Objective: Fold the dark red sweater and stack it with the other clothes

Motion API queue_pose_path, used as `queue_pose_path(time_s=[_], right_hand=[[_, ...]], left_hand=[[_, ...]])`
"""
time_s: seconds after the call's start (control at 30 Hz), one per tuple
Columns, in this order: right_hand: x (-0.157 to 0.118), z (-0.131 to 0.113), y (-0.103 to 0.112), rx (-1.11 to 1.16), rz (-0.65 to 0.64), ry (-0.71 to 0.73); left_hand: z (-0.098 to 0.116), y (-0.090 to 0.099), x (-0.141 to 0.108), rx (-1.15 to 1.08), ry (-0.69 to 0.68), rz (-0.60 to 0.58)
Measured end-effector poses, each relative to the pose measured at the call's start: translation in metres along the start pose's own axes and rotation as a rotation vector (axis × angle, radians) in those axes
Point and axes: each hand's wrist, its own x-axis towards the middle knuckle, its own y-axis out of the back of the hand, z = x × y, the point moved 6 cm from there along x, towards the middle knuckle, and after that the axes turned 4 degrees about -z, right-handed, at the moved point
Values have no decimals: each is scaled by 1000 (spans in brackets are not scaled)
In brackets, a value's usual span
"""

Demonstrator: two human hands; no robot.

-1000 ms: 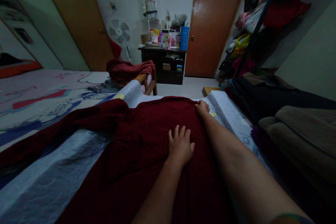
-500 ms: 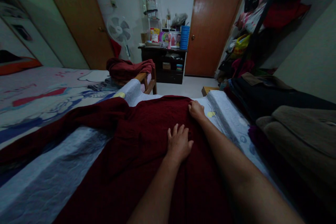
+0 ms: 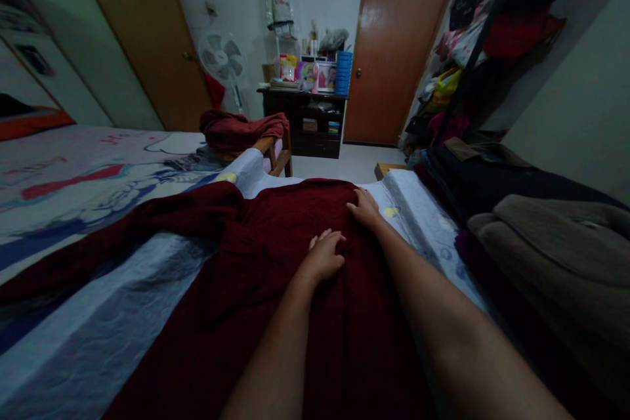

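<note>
A dark red long-sleeved garment lies spread over a grey-blue padded surface, its one visible sleeve stretched out to the left. On the garment's middle rests my left hand, fingers loosely bent with a gap between thumb and forefinger. My right hand is farther off, at the garment's upper right edge, its bent fingers pinching the cloth there. The right sleeve is not visible.
Folded clothes, a brown fleecy one among them, are stacked at the right. A bed with a printed cover is at the left. Beyond stand a wooden chair with reddish cloth, a fan and a dark cabinet.
My left hand has shifted slightly left and its spread fingers have curled. My right hand stays at the garment's edge, its fingers a little looser. The view has turned slightly right.
</note>
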Motion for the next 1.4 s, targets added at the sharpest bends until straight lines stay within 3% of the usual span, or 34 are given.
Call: queue_pose_path(time_s=[0.1, 0.2, 0.37, 0.5, 0.73, 0.9, 1.13, 1.23, 1.4], right_hand=[[-25, -8, 22, 87, 85, -30], [-59, -14, 27, 161, 33, -79], [-110, -22, 12, 200, -28, -56], [-129, -21, -3, 217, 59, 3], [-139, -21, -14, 111, 149, 83], [-139, -20, -16, 103, 85, 110], [-137, -18, -18, 139, 12, 111], [-137, -19, -17, 154, -7, 105], [-137, -22, -14, 154, -29, 114]], left_hand=[[0, 0, 0, 24, -22, -9], [2, 2, -1, 57, -48, 27], [7, 14, -5, 148, -42, 150], [8, 25, -10, 233, 34, 240], [10, 35, -12, 253, 29, 335], [12, 38, -14, 255, 17, 395], [11, 37, -14, 279, 65, 392], [12, 39, -17, 342, 77, 332], [3, 41, -25, 411, 179, 131]])
